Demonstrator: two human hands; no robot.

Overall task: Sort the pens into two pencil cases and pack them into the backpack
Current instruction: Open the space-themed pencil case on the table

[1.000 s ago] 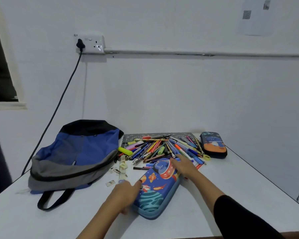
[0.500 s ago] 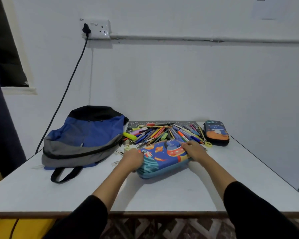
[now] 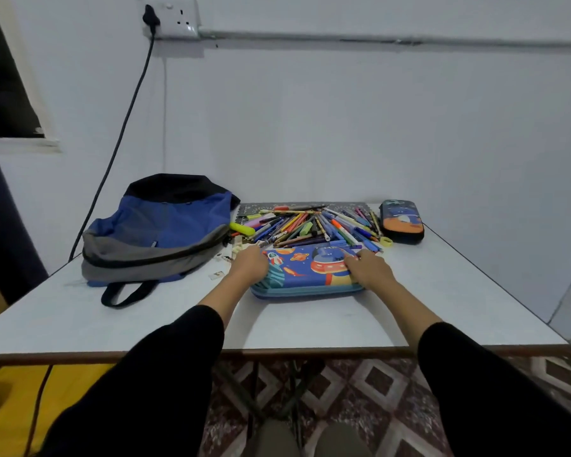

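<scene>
A large blue pencil case [image 3: 302, 275] with a space print lies closed on the white table [image 3: 310, 324], its long side toward me. My left hand [image 3: 248, 265] grips its left end and my right hand [image 3: 368, 268] grips its right end. Just behind it a heap of pens and pencils [image 3: 314, 227] lies on a dark dotted mat. A smaller dark pencil case [image 3: 401, 221] with an orange print sits at the back right. The blue and grey backpack [image 3: 155, 232] lies at the left, zipped along its side.
A yellow highlighter [image 3: 242, 229] and small bits of erasers and clips [image 3: 226, 258] lie between the backpack and the case. A black cable [image 3: 119, 136] drops from the wall socket behind the table's left side. The wall stands right behind the pens.
The large case has turned from a diagonal lie to square with the table edge, held at both ends. The camera has pulled back and tilted down.
</scene>
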